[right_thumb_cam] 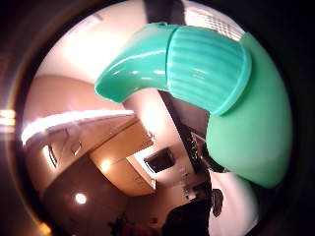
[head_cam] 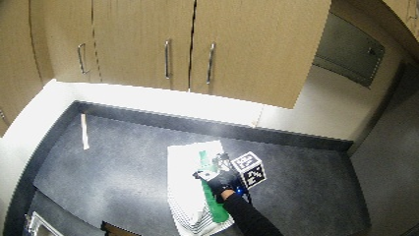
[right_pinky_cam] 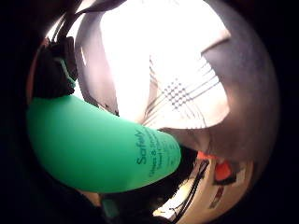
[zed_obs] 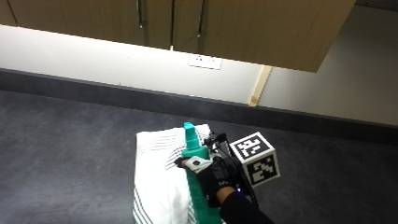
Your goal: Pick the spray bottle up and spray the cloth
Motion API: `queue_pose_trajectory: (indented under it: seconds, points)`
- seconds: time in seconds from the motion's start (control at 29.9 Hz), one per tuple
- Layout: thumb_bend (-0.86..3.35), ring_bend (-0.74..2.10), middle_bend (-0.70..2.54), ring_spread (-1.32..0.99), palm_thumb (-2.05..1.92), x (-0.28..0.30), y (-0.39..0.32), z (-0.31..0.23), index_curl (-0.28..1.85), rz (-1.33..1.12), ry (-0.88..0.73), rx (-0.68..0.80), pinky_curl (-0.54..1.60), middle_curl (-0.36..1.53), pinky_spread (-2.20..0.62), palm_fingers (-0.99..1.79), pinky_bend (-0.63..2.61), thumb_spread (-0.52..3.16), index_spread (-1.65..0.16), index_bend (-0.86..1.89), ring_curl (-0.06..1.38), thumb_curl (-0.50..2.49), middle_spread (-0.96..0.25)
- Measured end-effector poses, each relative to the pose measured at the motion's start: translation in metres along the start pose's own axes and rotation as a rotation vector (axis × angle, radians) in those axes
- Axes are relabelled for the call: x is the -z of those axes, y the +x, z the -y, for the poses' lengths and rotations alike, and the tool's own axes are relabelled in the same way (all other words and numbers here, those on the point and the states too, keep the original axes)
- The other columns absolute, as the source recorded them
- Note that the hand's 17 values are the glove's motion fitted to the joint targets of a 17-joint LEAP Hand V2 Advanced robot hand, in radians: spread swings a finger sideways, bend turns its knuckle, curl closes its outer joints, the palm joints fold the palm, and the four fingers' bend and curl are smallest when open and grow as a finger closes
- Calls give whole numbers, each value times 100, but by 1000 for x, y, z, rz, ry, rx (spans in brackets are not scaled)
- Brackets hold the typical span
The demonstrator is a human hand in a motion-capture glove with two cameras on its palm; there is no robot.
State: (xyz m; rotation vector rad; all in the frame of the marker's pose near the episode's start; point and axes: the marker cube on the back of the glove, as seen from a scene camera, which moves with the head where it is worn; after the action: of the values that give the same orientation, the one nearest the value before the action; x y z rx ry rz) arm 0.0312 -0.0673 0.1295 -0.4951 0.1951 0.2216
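Gloved and wrapped around the body of a green spray bottle [zed_obs: 198, 179], the person's right hand [zed_obs: 217, 179] sat low and centre in the outside view, fingers curled round the plastic just behind the head. Held nearly level rather than upright, the bottle ran from the lower edge of the frame toward the middle, nozzle leading over the white striped cloth [zed_obs: 159, 179] spread on the dark grey counter [zed_obs: 68, 154]. That lie appeared deliberate: with the nozzle aimed along the fabric, any spray would likely land on the cloth and not the counter beside it. From the little-finger side of the palm, the bottle's rounded green body [right_pinky_cam: 98, 154] filled the lower left, with the cloth's checked stripes [right_pinky_cam: 180, 93] close behind it. On the thumb side, the ribbed collar and curved head [right_thumb_cam: 197, 69] crossed the upper part of the frame. Whether a finger rested on the trigger could not be told. Wooden cabinets [zed_obs: 205, 23] hung above the counter's back edge.
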Motion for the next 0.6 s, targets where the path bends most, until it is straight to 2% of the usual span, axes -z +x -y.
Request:
queue_pose_trajectory:
  seconds: [0.3, 0.4, 0.6]
  points:
    - [-2, 53, 27, -4, 106, 7, -28, -14, 35, 182, 129, 478, 51, 59, -3, 86, 47, 70, -11, 16, 52, 71, -1]
    - [-2, 52, 27, -5, 106, 9, -32, -17, 35, 220, 153, 536, 50, 59, -3, 85, 43, 70, -12, 16, 52, 71, -1]
    - [-2, 49, 26, -5, 107, 7, -40, -17, 36, 216, 178, 555, 48, 58, -2, 85, 39, 70, -12, 15, 50, 71, -1]
